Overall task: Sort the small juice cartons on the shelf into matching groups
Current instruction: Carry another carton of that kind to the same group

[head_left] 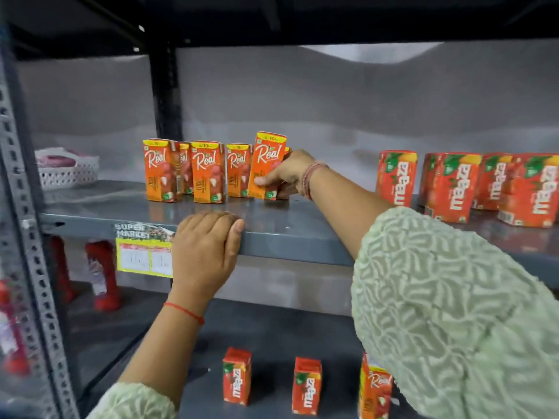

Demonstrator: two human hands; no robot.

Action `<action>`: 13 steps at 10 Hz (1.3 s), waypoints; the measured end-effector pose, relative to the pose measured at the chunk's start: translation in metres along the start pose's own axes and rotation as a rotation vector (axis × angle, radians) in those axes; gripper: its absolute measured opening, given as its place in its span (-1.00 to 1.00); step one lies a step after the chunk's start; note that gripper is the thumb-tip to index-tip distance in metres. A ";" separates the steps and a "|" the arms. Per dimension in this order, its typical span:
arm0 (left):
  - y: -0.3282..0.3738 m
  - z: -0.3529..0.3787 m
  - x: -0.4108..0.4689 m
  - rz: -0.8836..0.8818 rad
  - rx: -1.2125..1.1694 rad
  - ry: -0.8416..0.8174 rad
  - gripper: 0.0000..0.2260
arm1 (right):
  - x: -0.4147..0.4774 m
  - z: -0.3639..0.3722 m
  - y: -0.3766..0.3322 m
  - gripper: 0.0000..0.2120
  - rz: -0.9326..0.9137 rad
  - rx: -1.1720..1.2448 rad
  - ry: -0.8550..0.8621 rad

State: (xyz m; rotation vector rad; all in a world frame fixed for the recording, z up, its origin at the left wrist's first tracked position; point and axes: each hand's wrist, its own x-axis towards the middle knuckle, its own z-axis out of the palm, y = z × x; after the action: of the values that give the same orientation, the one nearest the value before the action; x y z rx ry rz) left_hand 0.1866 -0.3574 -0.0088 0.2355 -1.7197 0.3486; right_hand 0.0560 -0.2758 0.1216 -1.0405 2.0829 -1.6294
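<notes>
Your sleeve [453,313] is pale green with a white squiggle pattern. You see orange Real cartons [208,172] with yellow top bands and white lettering, and red Maaza cartons [453,189] with green leaves. The shelf [287,234] is grey, the basket [68,173] white, the price label [142,258] yellow, your wrist thread [184,311] red.

A dark metal shelving unit [302,240] is seen, with a black upright post [165,95] at 11 o'clock and a perforated grey angle post [27,237] at 9 o'clock. Behind it, a grey backing sheet [332,95] is lit brightest at 12 o'clock. A white perforated basket [68,173] is set at 10 o'clock.
</notes>
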 end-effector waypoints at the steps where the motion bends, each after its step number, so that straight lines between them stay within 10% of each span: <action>1: -0.001 0.003 -0.001 -0.001 -0.012 0.032 -0.47 | 0.010 0.015 -0.003 -0.44 0.005 -0.182 0.032; 13: 0.000 0.006 0.000 0.008 -0.016 0.083 -0.52 | 0.023 0.026 0.008 -0.41 0.035 -0.320 -0.036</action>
State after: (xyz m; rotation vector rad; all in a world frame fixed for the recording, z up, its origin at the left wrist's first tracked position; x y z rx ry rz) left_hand 0.1808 -0.3593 -0.0100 0.2001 -1.6418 0.3452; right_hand 0.0535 -0.3092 0.1104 -1.1108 2.3747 -1.2762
